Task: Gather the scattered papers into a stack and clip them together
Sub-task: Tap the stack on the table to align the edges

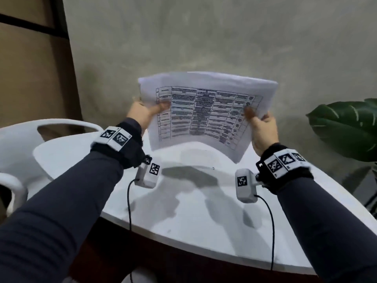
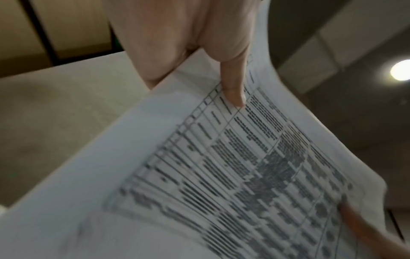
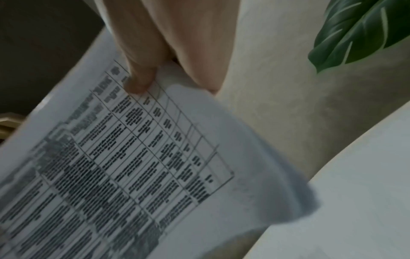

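**Papers held up in both hands, no clip to be seen**

On the far left stands a white chair. Next comes the left hand. It pinches the left edge of the papers, thumb on the printed side and the other fingers hidden behind. The papers are up in the air above the white table, not touching it, in front of the grey wall. The right hand pinches the right edge the same way. A green plant sits at the far right.

What could go wrong? The sheets bend in the middle, so I think one could slip out if a thumb lets go. The top edges do not line up, so a clip could miss a sheet. I see no clip anywhere.

The long side of the papers runs left to right, from hand to hand. The printed table faces the person, and the top edge leans away toward the wall.
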Tool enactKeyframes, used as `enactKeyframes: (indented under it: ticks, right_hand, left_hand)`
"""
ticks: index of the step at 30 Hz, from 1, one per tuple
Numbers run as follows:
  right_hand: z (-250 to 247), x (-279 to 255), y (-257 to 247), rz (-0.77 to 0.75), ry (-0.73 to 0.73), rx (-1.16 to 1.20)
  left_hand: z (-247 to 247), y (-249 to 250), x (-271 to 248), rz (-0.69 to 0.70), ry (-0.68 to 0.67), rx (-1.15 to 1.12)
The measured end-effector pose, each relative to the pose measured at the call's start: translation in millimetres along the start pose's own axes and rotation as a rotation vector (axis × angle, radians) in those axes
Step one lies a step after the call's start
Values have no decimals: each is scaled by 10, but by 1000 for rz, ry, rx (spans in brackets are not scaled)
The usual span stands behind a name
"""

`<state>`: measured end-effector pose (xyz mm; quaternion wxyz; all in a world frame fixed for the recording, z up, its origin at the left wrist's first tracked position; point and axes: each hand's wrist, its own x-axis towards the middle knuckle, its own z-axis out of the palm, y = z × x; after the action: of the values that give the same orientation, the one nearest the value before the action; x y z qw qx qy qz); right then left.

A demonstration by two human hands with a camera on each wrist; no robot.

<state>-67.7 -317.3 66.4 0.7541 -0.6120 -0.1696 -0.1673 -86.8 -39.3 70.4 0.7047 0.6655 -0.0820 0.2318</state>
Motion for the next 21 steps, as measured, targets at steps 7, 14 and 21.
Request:
enactKeyframes:
  ticks: [7,14,21]
  right_hand:
    - [-257,-195,482,481,-196,-264]
    - [75,-27,-109,-163,144,-943]
    - [492,56,-753,-173,-387,-960]
  left_hand:
    - [-130,-576,-325,-259,-100,72]
    - [67,-75,-104,50,-102,367]
    - [297,423,34,380,-192,538]
